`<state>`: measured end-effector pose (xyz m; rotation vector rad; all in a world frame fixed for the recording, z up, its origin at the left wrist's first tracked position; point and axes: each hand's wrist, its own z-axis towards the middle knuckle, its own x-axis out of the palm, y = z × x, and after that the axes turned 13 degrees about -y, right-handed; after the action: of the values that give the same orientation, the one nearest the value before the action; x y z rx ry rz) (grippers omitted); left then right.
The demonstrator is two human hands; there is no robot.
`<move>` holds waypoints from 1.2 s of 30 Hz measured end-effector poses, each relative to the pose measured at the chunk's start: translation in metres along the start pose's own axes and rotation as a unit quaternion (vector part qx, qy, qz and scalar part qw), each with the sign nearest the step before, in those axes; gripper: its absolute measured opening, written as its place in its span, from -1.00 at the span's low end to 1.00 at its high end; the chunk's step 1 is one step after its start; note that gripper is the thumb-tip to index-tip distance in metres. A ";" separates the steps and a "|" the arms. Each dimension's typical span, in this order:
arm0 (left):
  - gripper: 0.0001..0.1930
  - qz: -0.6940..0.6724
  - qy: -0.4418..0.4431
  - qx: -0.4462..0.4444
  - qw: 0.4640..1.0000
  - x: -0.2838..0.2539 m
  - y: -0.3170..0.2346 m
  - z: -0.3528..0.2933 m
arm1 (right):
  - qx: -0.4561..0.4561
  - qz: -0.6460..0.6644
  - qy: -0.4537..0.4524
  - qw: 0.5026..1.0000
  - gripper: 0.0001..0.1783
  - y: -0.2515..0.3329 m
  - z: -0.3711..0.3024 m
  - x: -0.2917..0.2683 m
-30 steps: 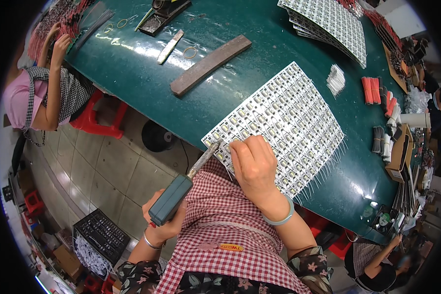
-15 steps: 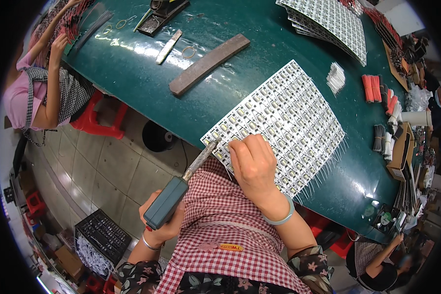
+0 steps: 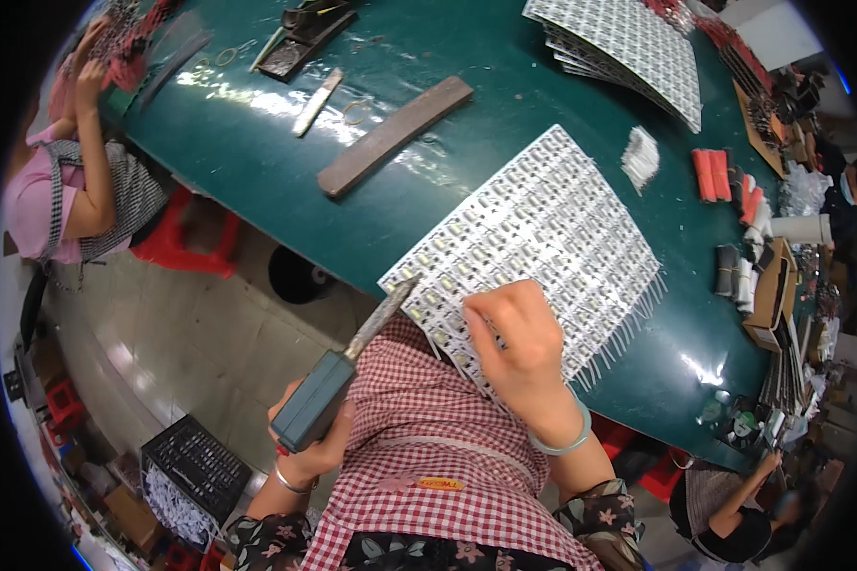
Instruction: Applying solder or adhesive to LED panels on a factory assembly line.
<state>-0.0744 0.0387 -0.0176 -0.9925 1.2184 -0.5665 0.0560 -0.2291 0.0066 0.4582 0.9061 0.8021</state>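
Note:
My left hand [image 3: 316, 433] is closed round the blocky dark green handle of a soldering iron [image 3: 316, 400]. Its crusted metal tip lies over the left corner of a white circuit board panel [image 3: 533, 219], which carries rows of small yellowish parts. Over the panel's near edge, my right hand [image 3: 519, 338] is closed in a pinch; whatever the fingertips hold is too small or hidden to make out. Thin white wires [image 3: 595, 362] stick out along the panel's right and near edges.
The panel rests on a green table [image 3: 428, 200]. Beyond it lie a brown bar [image 3: 395, 136], a flat metal strip [image 3: 317, 102] and stacked panels [image 3: 628, 48]. White wires [image 3: 641, 160] and red bundles [image 3: 712, 175] lie right. A co-worker [image 3: 86, 190] sits at left.
My right hand has moved right and toward me over the panel, still pinched. The iron's tip stays near the panel's left corner. The whole view has shifted slightly.

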 end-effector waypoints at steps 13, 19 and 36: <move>-0.64 -0.026 0.051 0.087 0.995 0.004 0.031 0.005 | 0.022 -0.262 -0.108 0.959 -0.92 -0.183 0.082 -0.091; -0.67 -0.015 0.024 0.022 0.999 0.002 0.043 -0.001 | 0.070 -0.299 -0.056 0.950 -0.89 -0.210 0.096 -0.084; -0.71 -0.041 -0.010 0.042 0.998 0.002 0.020 0.003 | 0.006 -0.088 -0.058 0.994 -0.85 -0.016 0.042 -0.034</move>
<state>-0.0741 0.0479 -0.0358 -0.9782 1.1316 -0.6645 0.0855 -0.2663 0.0369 0.4248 0.8304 0.6027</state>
